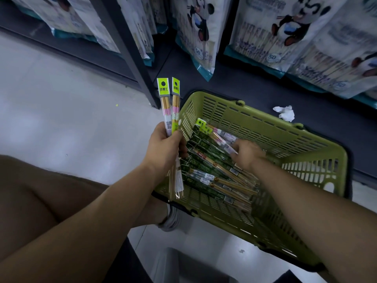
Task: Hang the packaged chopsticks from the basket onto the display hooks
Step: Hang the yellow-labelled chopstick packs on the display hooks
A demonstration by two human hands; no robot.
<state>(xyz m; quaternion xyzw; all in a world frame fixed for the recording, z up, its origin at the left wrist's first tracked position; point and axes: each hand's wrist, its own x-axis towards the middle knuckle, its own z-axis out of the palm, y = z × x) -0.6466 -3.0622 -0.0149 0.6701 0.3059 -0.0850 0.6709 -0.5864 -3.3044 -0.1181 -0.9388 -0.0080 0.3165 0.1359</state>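
My left hand (165, 149) grips two chopstick packs (170, 103) with yellow-green header cards, held upright just left of the basket. A green plastic basket (285, 131) rests tilted at the shelf's foot and holds several packaged chopsticks (216, 176), most in dark green wrappers. My right hand (247, 154) reaches into the basket, and its fingers pinch one more yellow-green pack (212, 132) lying on top of the pile. No display hooks are in view.
Large panda-printed bags of disposable chopsticks (285, 31) hang or stand along the dark shelf above the basket. A crumpled white tissue (284, 112) lies on the shelf base. A grey shelf upright (130, 54) stands left of the basket. My knee (36, 197) is at lower left.
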